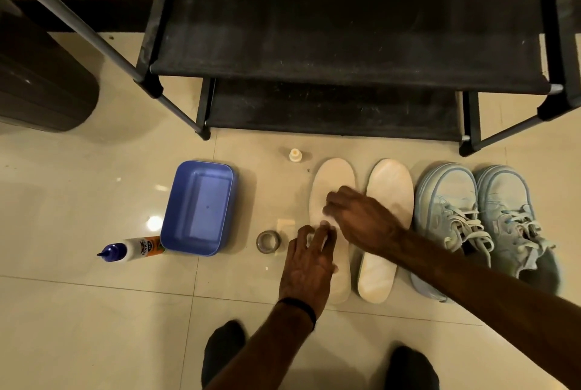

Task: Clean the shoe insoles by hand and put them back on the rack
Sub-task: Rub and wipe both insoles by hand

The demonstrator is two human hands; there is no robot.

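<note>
Two pale insoles lie side by side on the tiled floor, the left insole (334,179) and the right insole (391,191). My left hand (309,263) rests on the left insole's middle with its fingers stretched forward. My right hand (358,219) reaches in from the right, its arm crossing the right insole, and its fingers bend down onto the left insole. A small pale blur shows where the two hands' fingertips meet; I cannot tell what it is. The black fabric shoe rack (345,27) stands just behind, with both visible shelves bare.
A pair of light blue sneakers (478,210) sits right of the insoles. To the left are a blue plastic tub (201,207), a glue bottle (132,248) lying down, a tape roll (268,241) and a small white bottle (295,155). A dark bin (41,90) stands far left.
</note>
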